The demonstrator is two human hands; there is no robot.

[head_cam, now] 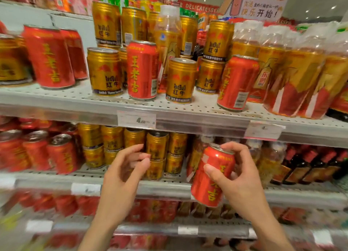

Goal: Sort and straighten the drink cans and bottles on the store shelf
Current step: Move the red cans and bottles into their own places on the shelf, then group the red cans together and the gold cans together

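- Head view: both my hands are nearest; my right hand (243, 177) wraps a red can (212, 177), thumb across its front, fingers over the rim, tilted in front of the middle shelf (169, 189).
- My left hand (126, 168) is loosely curled and empty, left of that can, before the gold cans (157, 147).
- Judging by the mixed rows, I'd carry this can leftward to the red cans (37, 149), set it upright, label forward.

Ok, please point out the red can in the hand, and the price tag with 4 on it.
red can (211, 183): head view, on its red side.
price tag (136, 119): head view, on its middle.
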